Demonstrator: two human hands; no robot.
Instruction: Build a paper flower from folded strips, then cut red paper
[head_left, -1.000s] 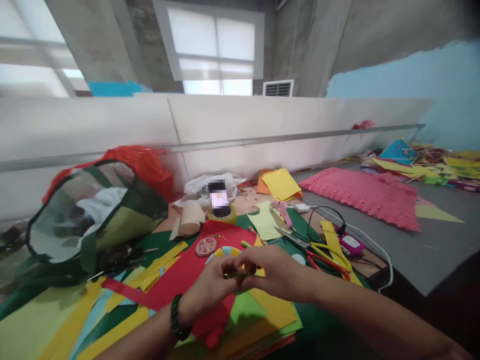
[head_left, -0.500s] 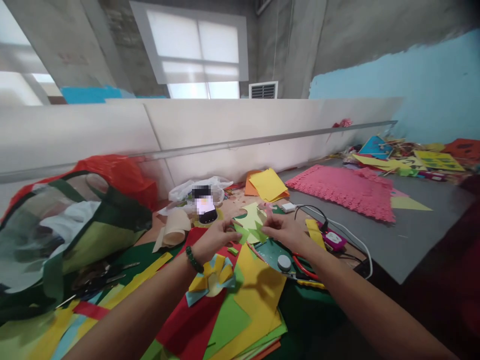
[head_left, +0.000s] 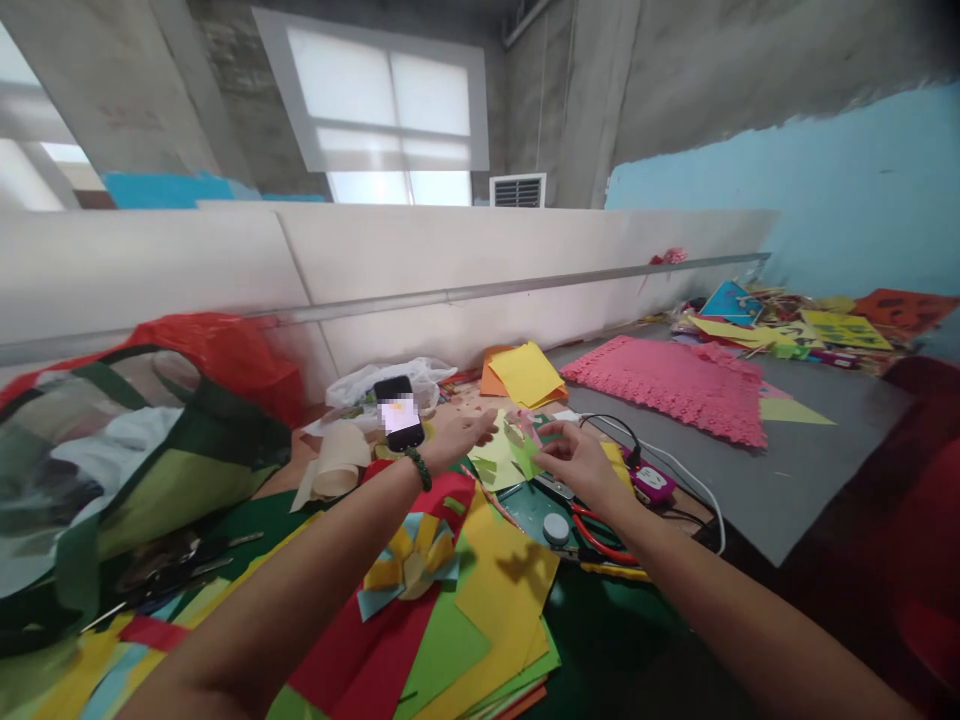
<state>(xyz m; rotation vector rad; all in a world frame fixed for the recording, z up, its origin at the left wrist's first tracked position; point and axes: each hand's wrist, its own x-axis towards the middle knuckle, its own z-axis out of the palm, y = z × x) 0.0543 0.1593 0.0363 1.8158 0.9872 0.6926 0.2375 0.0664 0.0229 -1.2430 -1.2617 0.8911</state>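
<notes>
My left hand (head_left: pixel 466 436), a dark green bead bracelet on its wrist, reaches over pale green paper (head_left: pixel 491 462) with its fingers stretched out and nothing visible in them. To its right, my right hand (head_left: pixel 581 458) is closed, thumb and fingertips at the edge of a small green paper piece (head_left: pixel 526 458). Pink scraps (head_left: pixel 527 424) lie just behind that piece. Below my left wrist, a yellow and blue paper flower (head_left: pixel 415 556) rests on red paper (head_left: pixel 352 630). Red-handled scissors (head_left: pixel 596 535) lie under my right hand, near a round white cap (head_left: pixel 556 529).
A phone (head_left: pixel 399 412) stands beyond my left wrist, beside a beige roll (head_left: pixel 339 462). Stacked coloured sheets (head_left: pixel 510 590) lie in front. A green bag (head_left: pixel 225 430) is at left. Pink lacy cloth (head_left: pixel 667 385) and a magenta device (head_left: pixel 651 482) with cables lie to the right.
My left hand has moved forward and right, its fingers straightening. My right hand has shifted slightly right, uncovering more of the scissors. The view has tilted a little.
</notes>
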